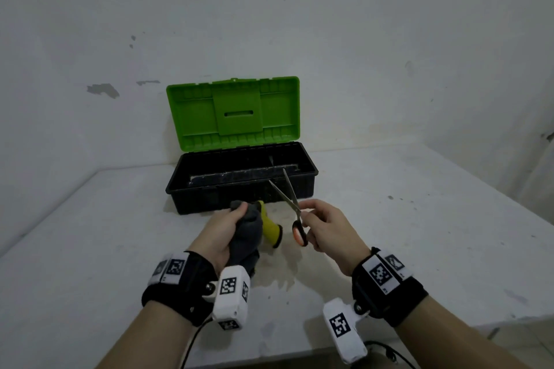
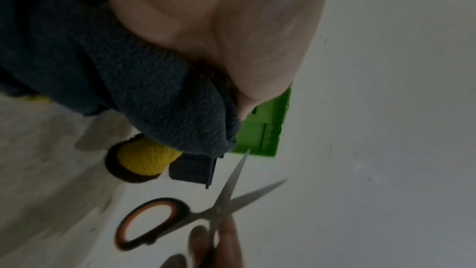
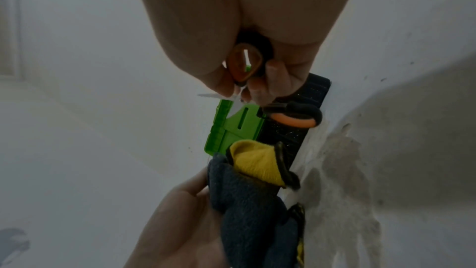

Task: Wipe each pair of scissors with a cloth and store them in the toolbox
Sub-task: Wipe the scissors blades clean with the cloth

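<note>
Right hand first: its thumb and fingers pinch the scissors near the pivot and upper handle, with the blades spread apart and pointing up and away from me, toward the toolbox that stands open just beyond both hands on the counter. Left hand, just to the left of the right, is wrapped round the bunched grey cloth, and something yellow with a dark edge pokes out of the bundle on the side toward the scissors; I cannot tell what it is. What worries me most is the open blades. If I bring the cloth in while they stay splayed, the fleece could snag in the crotch of the blades, or an edge could come through a thin fold and reach my left fingers. My grip is also light and sits close to the pivot, with the orange-lined loop hanging free below, so the scissors could swing or slip out once the cloth drags on them. The tips lie near the front rim of the toolbox, so a careless push forward might knock them against it. I see no other scissors from where I look.
</note>
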Demonstrator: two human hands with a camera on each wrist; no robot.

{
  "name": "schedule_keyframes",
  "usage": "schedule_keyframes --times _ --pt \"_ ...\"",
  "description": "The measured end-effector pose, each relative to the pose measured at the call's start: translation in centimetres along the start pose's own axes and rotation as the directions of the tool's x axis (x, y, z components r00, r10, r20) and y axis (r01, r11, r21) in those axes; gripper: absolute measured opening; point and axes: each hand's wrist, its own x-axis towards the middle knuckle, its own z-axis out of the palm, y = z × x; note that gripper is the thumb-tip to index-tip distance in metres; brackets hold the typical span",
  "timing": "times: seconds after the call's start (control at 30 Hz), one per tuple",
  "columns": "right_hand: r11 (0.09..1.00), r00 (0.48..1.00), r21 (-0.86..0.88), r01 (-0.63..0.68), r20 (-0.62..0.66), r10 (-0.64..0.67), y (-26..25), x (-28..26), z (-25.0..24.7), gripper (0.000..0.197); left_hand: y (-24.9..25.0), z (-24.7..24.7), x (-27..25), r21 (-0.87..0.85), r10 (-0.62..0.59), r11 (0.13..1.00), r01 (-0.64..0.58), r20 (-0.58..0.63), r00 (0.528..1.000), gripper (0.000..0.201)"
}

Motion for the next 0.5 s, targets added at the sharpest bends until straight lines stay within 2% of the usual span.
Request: schedule_keyframes --times 0.1,0.17,0.23,0.3,0.43,0.5 --pt "0.995 0.997 -0.079 0.052 -0.043 -0.056 -0.1 0.3 0.9 0.019 -1.1 1.4 -0.5 0.037 -0.036 0.999 0.033 0.086 0.996 0.035" --pt "0.996 0.996 -0.006 0.084 -0.039 -0.084 -0.6 0.2 1.5 0.019 -1.6 2.1 -0.8 0.064 -0.083 0.995 0.074 0.150 0.985 0.036" --pt "0.988 0.993 0.099 0.115 -0.041 -0.111 -1.3 0.1 1.9 0.017 -1.8 2.4 -1.0 0.107 -0.087 0.992 0.071 0.147 0.985 0.033" --pt "0.984 0.990 0.109 0.141 -0.039 -0.138 -1.6 0.3 2.1 0.017 -1.8 2.4 -1.2 0.106 -0.084 0.992 0.069 0.152 0.985 0.036" --pt "0.978 0.988 -0.144 0.152 0.001 -0.154 -0.9 0.5 1.7 0.018 -1.5 2.3 -0.9 -0.090 -0.105 0.989 0.119 0.143 0.984 0.038" --pt "0.966 0.989 -0.213 0.147 0.047 -0.140 -0.5 0.3 1.4 0.018 -1.5 2.0 -0.7 -0.162 -0.089 0.981 0.111 0.140 0.986 0.037"
